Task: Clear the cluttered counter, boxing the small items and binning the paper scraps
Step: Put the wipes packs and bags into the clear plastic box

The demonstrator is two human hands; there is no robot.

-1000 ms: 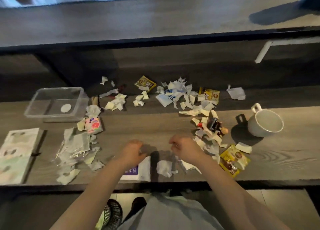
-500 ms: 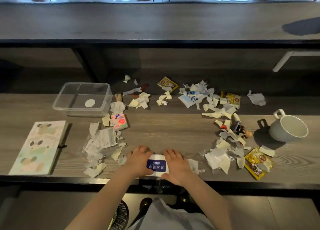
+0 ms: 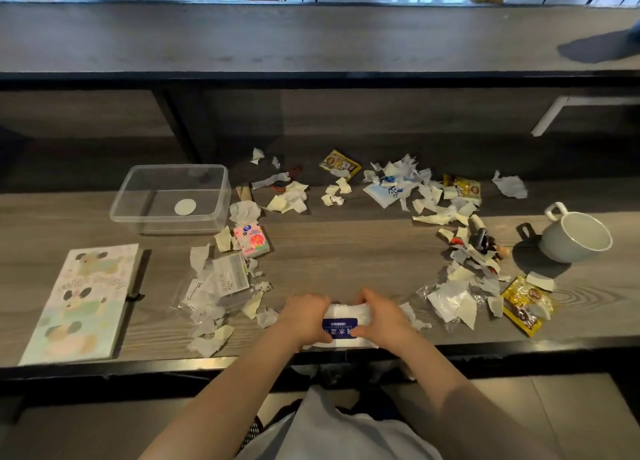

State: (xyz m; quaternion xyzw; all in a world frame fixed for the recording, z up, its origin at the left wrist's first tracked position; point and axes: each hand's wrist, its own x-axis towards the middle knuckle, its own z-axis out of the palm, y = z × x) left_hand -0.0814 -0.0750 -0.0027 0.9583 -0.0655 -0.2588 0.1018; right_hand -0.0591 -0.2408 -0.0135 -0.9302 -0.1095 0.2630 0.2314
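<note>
A white wipes pack with a blue label point(image 3: 341, 326) lies at the counter's front edge. My left hand point(image 3: 304, 315) grips its left end and my right hand point(image 3: 382, 315) its right end, squeezing it between them. An empty clear plastic box point(image 3: 166, 182) stands at the back left. Torn paper scraps point(image 3: 429, 196) are scattered across the counter, thickest at the right and at the front left point(image 3: 211, 335). Small items lie among them: a pink tissue pack point(image 3: 252, 239), yellow sachets point(image 3: 523, 305) and a dark small figure point(image 3: 483, 241).
A white mug point(image 3: 575, 239) lies on its side at the right. A pastel notebook point(image 3: 83, 300) sits at the front left. A crumpled clear wrapper point(image 3: 221, 286) lies beside it. A raised shelf point(image 3: 311, 40) runs behind the counter. No bin is in view.
Both hands have come together on the wipes pack and closed around its ends, bunching it. The camera view has shifted, showing more of the left side.
</note>
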